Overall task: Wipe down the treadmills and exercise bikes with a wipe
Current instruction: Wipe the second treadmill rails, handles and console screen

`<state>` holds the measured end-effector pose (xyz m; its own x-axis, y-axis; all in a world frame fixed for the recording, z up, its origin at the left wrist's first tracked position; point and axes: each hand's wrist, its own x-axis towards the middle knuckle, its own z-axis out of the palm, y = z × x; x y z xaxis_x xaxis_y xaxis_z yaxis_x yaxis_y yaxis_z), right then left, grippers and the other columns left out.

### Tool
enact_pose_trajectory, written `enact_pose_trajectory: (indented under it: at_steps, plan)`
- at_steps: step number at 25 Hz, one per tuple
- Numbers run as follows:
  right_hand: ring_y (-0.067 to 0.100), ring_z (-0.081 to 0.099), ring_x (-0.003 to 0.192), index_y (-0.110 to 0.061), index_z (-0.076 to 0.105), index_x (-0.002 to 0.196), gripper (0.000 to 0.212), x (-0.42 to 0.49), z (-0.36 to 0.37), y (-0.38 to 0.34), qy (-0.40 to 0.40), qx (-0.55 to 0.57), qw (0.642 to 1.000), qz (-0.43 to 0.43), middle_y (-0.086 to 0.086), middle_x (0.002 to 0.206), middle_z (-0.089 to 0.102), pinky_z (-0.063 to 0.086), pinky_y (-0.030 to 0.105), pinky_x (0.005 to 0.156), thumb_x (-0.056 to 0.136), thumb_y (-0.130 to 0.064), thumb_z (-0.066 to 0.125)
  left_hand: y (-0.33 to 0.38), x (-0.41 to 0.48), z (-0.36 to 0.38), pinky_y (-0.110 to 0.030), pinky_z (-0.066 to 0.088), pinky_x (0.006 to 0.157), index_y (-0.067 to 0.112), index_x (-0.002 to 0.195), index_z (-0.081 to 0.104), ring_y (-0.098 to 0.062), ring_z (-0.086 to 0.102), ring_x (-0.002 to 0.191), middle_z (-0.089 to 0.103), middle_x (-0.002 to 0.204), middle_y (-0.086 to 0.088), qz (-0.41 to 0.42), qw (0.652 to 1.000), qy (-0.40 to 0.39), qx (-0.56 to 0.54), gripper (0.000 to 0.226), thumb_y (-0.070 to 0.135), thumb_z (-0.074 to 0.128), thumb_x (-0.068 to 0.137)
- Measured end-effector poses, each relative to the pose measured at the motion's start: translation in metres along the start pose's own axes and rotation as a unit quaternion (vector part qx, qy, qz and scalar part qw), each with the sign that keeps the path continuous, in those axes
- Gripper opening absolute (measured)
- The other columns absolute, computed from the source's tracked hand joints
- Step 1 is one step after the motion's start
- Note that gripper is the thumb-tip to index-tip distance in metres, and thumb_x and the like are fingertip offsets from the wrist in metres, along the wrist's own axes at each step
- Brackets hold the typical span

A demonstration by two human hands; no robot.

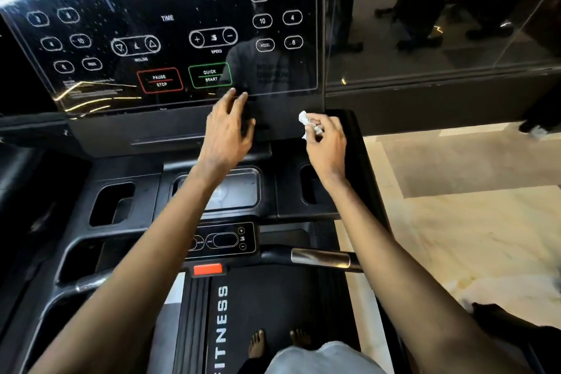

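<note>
I stand on a black treadmill, facing its glossy touch console [170, 27], which is speckled with droplets. My left hand [226, 127] reaches forward with straight fingers, the fingertips touching the console's lower edge right of the green quick start button [210, 75]. My right hand [326, 140] pinches a crumpled white wipe [308, 122] against the black panel under the console's right corner.
Below my arms lie two cup holders [110, 203] [311, 188], a middle tray [239, 191], a small control panel [224, 240], a red safety tab [208, 269] and chrome handlebars [321, 258]. The belt [273, 313] shows my bare feet. Pale marble floor [455, 222] lies right; dark glass stands ahead.
</note>
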<state>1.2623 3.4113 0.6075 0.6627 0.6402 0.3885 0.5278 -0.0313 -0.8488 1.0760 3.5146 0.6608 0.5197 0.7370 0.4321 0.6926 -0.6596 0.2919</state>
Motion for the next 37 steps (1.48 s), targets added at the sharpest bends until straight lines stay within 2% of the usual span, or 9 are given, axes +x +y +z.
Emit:
enact_pose_trajectory:
  at_steps: [3, 9, 12, 14, 17, 20, 25, 29, 37]
  plan:
    - [-0.002, 0.054, 0.095, -0.02, 0.074, 0.116, 0.031, 0.016, 0.019, -0.013, 0.044, 0.019, 0.999, -0.012, -0.003, 0.108, 0.06, 0.039, 0.002, 0.087, 0.09, -0.007, 0.066, 0.007, 0.043, -0.015, -0.048, 0.035, 0.113, 0.005, 0.147, 0.042, -0.04, 0.038, 0.138, 0.037, 0.152, -0.024, 0.031, 0.999, -0.001, 0.033, 0.059, 0.023, 0.06, 0.094]
    - [0.009, 0.061, 0.111, -0.013, 0.071, 0.123, 0.029, 0.026, 0.047, -0.029, 0.16, 0.042, 0.985, -0.041, 0.001, 0.117, 0.063, 0.052, 0.032, 0.097, 0.095, -0.009, 0.062, -0.005, 0.083, -0.037, -0.048, 0.037, 0.107, 0.016, 0.143, 0.044, -0.035, 0.04, 0.131, 0.036, 0.15, -0.015, 0.123, 0.988, 0.043, 0.085, 0.053, 0.028, 0.057, 0.094]
    - [0.019, 0.038, 0.144, -0.009, 0.045, 0.148, 0.047, 0.012, 0.07, -0.039, 0.078, -0.024, 0.99, -0.117, 0.009, 0.152, 0.04, 0.035, 0.039, 0.118, 0.101, -0.01, 0.051, -0.017, 0.104, -0.045, -0.046, 0.028, 0.114, 0.018, 0.144, 0.045, -0.035, 0.032, 0.14, 0.027, 0.159, -0.013, 0.16, 0.982, 0.054, 0.08, 0.05, 0.03, 0.055, 0.096]
    - [0.018, 0.011, 0.154, -0.012, 0.023, 0.157, 0.056, 0.013, 0.079, -0.044, 0.044, -0.112, 0.988, -0.092, 0.005, 0.166, 0.015, 0.017, 0.045, 0.124, 0.105, -0.019, 0.042, -0.02, 0.119, -0.052, -0.044, 0.022, 0.117, 0.017, 0.141, 0.049, -0.036, 0.03, 0.142, 0.028, 0.161, -0.014, 0.196, 0.976, 0.063, 0.071, 0.047, 0.029, 0.055, 0.097]
    - [0.016, -0.008, 0.154, -0.012, 0.007, 0.16, 0.063, 0.034, 0.09, -0.071, 0.057, -0.147, 0.987, -0.016, 0.006, 0.168, -0.002, 0.001, 0.047, 0.124, 0.106, -0.032, 0.033, -0.027, 0.146, -0.068, -0.043, 0.017, 0.119, 0.017, 0.14, 0.051, -0.033, 0.027, 0.146, 0.03, 0.16, -0.013, 0.238, 0.964, 0.079, 0.082, 0.044, 0.029, 0.054, 0.097]
    - [0.018, -0.014, 0.153, -0.008, -0.001, 0.159, 0.069, 0.045, 0.098, -0.09, 0.055, -0.185, 0.98, -0.041, 0.01, 0.166, -0.01, -0.003, 0.048, 0.124, 0.106, -0.041, 0.029, -0.037, 0.173, -0.09, -0.044, 0.012, 0.122, 0.018, 0.147, 0.044, -0.03, 0.021, 0.15, 0.026, 0.163, -0.012, 0.242, 0.962, 0.095, 0.085, 0.05, 0.032, 0.05, 0.099]
    - [0.018, -0.016, 0.152, -0.008, -0.006, 0.158, 0.074, 0.075, 0.1, -0.113, 0.098, -0.186, 0.978, -0.007, 0.009, 0.166, -0.013, 0.0, 0.053, 0.124, 0.104, -0.047, 0.025, -0.044, 0.21, -0.12, -0.045, 0.005, 0.124, 0.017, 0.157, 0.028, -0.03, 0.011, 0.154, 0.015, 0.166, -0.013, 0.245, 0.958, 0.108, 0.099, 0.064, 0.04, 0.047, 0.1]
    - [0.018, -0.014, 0.153, -0.011, -0.005, 0.159, 0.073, 0.099, 0.103, -0.138, 0.105, -0.226, 0.967, -0.058, 0.007, 0.167, -0.011, -0.003, 0.051, 0.124, 0.105, -0.049, 0.026, -0.037, 0.238, -0.136, -0.045, 0.004, 0.124, 0.015, 0.159, 0.023, -0.03, 0.009, 0.154, 0.013, 0.166, -0.014, 0.252, 0.954, 0.117, 0.117, 0.072, 0.049, 0.045, 0.098]
    - [0.017, -0.011, 0.153, -0.012, -0.004, 0.159, 0.074, 0.161, 0.086, -0.167, 0.157, -0.239, 0.956, -0.063, 0.007, 0.167, -0.007, -0.002, 0.055, 0.123, 0.103, -0.054, 0.022, -0.036, 0.278, -0.159, -0.046, 0.016, 0.122, 0.012, 0.158, 0.023, -0.032, 0.028, 0.147, 0.035, 0.157, -0.015, 0.286, 0.945, 0.104, 0.118, 0.086, 0.059, 0.054, 0.093]
